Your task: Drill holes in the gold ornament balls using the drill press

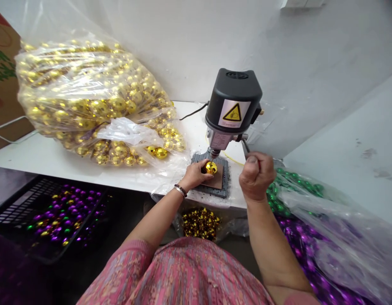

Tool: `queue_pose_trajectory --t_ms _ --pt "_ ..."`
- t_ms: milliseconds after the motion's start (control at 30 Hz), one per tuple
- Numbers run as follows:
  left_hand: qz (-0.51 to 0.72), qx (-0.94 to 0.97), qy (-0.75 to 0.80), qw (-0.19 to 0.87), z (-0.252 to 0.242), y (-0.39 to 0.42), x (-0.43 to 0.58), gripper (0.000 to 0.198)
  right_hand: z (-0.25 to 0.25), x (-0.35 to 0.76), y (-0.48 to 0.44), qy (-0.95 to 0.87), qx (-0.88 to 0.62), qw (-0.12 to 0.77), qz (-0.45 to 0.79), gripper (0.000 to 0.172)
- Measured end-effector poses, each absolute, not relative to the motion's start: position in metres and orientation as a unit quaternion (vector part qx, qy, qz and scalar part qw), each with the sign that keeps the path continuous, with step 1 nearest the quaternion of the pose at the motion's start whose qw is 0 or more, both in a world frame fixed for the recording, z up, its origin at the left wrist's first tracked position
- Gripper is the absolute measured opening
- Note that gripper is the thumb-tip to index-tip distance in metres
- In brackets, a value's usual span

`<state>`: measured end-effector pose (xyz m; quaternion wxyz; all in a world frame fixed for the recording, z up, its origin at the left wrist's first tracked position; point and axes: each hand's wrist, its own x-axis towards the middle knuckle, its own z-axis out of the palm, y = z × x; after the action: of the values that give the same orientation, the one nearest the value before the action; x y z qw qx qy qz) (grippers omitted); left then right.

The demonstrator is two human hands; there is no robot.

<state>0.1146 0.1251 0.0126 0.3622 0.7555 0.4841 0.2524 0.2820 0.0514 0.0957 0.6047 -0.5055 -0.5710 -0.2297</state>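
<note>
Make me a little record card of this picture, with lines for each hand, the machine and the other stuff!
Left hand: the left hand holds a shiny gold ball on a brown pad, under the drill bit
Right hand: the right hand is a fist around the drill handle
Machine: black bench drill with a yellow warning sticker
Rest: clear bag of gold balls on a white table; black crate of purple balls; bag of green and purple balls
</note>
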Motion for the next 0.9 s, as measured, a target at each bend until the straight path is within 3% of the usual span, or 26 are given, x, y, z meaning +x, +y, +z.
queue_pose_trajectory --t_ms 233,400,467,533,600,667,733,900 --pt "0.305 0.74 0.44 0.407 0.01 0.107 0.099 0.065 0.147 0.287 0.073 -0.513 -0.553 0.632 -0.175 0.027" --pt "0.261 0.82 0.347 0.373 0.011 0.088 0.059 0.087 0.149 0.285 0.07 -0.502 -0.536 0.662 -0.147 0.029" --pt "0.28 0.805 0.366 0.373 0.013 0.091 0.039 0.076 0.149 0.284 0.068 -0.495 -0.534 0.67 -0.142 0.029" --pt "0.305 0.775 0.444 0.33 0.017 0.106 0.02 0.051 0.149 0.283 0.066 -0.491 -0.544 0.666 -0.137 0.03" --pt "0.304 0.743 0.557 0.213 0.025 0.129 0.003 0.035 0.149 0.281 0.064 -0.491 -0.56 0.655 -0.127 0.031" --pt "0.247 0.726 0.637 0.084 0.033 0.156 -0.009 0.037 0.15 0.28 0.062 -0.493 -0.569 0.647 -0.118 0.032" --pt "0.159 0.738 0.656 0.021 0.039 0.18 -0.017 0.034 0.151 0.279 0.061 -0.494 -0.571 0.646 -0.111 0.032" --pt "0.035 0.761 0.647 0.017 0.04 0.199 -0.019 0.041 0.151 0.28 0.059 -0.5 -0.573 0.641 -0.106 0.033"
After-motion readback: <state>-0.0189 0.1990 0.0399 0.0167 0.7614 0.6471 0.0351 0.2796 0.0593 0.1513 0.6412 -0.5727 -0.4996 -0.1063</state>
